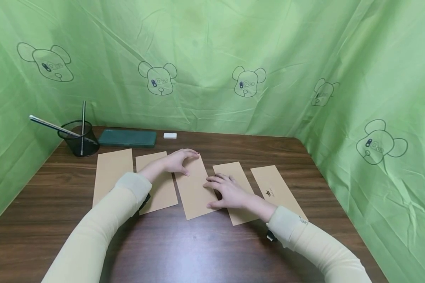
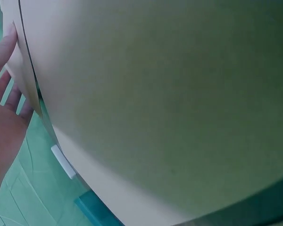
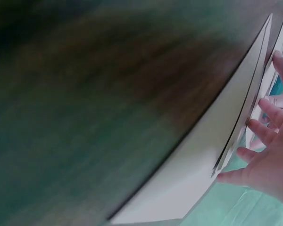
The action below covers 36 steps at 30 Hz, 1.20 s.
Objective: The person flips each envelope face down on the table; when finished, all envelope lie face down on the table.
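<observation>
Several flat brown paper envelopes lie in a row on the table. Over the top end of the middle envelope (image 1: 194, 186) is my left hand (image 1: 177, 161), thumb apart from the fingers. My right hand (image 1: 230, 193) has its fingers spread at that envelope's right edge, with the palm partly over the neighbouring envelope (image 1: 239, 177). To the left are an envelope (image 1: 158, 192) under the left wrist and the outermost envelope (image 1: 111, 169). At the far right, one envelope (image 1: 278, 184) bears a small dark crown print. Both wrist views show loosely spread fingers by the envelopes.
At the back left stands a black mesh pen cup (image 1: 79, 141) holding pencils. Beside it lie a dark green case (image 1: 127, 138) and a white eraser (image 1: 170, 135). Green cloth (image 1: 205, 35) encloses the wooden table (image 1: 191, 251) at the back and sides.
</observation>
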Each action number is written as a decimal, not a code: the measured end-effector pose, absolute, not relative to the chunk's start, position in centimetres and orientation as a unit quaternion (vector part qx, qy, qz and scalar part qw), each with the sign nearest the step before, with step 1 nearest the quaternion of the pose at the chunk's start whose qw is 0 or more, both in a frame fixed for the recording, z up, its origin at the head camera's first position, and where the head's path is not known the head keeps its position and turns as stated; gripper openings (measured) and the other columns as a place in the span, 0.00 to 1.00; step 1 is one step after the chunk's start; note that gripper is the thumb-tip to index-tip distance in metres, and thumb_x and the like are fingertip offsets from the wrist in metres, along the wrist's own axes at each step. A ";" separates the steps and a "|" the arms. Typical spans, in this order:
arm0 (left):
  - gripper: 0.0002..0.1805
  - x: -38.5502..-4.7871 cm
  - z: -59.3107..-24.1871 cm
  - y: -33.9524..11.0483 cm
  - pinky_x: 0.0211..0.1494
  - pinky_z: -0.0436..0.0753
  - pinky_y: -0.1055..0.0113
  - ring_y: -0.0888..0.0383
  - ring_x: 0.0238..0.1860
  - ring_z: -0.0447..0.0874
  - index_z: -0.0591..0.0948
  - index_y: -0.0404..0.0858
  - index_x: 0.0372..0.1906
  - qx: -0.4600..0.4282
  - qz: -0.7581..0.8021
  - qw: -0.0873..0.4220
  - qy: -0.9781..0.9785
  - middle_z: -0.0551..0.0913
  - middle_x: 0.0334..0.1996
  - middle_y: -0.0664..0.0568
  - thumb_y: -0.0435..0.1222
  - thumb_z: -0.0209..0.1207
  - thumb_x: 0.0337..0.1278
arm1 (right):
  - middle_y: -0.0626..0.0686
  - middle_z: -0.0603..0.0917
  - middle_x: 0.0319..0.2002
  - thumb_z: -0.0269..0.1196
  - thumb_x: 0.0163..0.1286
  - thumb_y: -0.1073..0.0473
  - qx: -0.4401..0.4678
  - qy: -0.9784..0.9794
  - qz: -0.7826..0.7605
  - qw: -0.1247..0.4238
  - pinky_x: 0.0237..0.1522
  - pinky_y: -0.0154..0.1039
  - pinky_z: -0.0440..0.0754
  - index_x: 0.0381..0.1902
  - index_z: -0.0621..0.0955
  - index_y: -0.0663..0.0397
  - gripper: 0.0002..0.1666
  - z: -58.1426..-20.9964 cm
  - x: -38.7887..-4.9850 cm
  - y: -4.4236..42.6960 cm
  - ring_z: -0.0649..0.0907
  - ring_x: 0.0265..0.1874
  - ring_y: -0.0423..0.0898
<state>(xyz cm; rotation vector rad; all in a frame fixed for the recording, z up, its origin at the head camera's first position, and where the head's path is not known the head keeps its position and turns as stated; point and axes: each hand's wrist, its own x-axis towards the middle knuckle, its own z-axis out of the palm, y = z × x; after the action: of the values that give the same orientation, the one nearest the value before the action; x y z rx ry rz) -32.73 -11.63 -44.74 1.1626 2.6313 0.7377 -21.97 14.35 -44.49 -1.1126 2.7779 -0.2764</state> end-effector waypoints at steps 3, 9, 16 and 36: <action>0.40 -32.8 -44.8 -11.7 0.67 0.58 0.41 0.43 0.66 0.61 0.70 0.35 0.64 0.381 0.229 0.094 0.891 0.68 0.66 0.45 0.39 0.71 0.42 | 0.47 0.64 0.70 0.64 0.54 0.31 -0.376 0.920 -0.085 0.071 0.62 0.69 0.56 0.65 0.70 0.38 0.43 -44.5 -22.1 14.5 0.56 0.71 0.59; 0.37 -32.9 -44.7 -11.6 0.65 0.58 0.39 0.43 0.66 0.61 0.73 0.38 0.62 0.371 0.211 0.101 0.899 0.69 0.65 0.47 0.42 0.71 0.43 | 0.48 0.64 0.69 0.64 0.53 0.30 -0.386 0.916 -0.082 0.071 0.64 0.67 0.56 0.65 0.70 0.39 0.44 -44.3 -22.3 14.7 0.56 0.71 0.60; 0.37 -32.9 -44.2 -11.1 0.64 0.60 0.40 0.43 0.66 0.62 0.73 0.37 0.62 0.368 0.186 0.098 0.905 0.70 0.65 0.46 0.43 0.71 0.44 | 0.50 0.63 0.70 0.64 0.52 0.29 -0.396 0.912 -0.084 0.070 0.64 0.65 0.57 0.66 0.69 0.40 0.46 -43.8 -22.3 15.0 0.56 0.71 0.61; 0.49 -29.7 -43.6 -6.2 0.68 0.60 0.44 0.45 0.68 0.59 0.63 0.36 0.69 0.374 0.202 0.082 0.901 0.66 0.67 0.45 0.49 0.72 0.40 | 0.55 0.64 0.69 0.72 0.48 0.39 -0.416 0.897 -0.149 -0.001 0.66 0.60 0.58 0.66 0.69 0.46 0.49 -41.6 -20.6 22.5 0.61 0.69 0.57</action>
<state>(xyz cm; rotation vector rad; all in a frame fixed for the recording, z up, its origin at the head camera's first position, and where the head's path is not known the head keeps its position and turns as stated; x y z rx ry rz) -29.66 -6.16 -43.64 1.1169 2.6933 0.6040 -20.63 22.53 -41.61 -1.3079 2.8204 -0.4670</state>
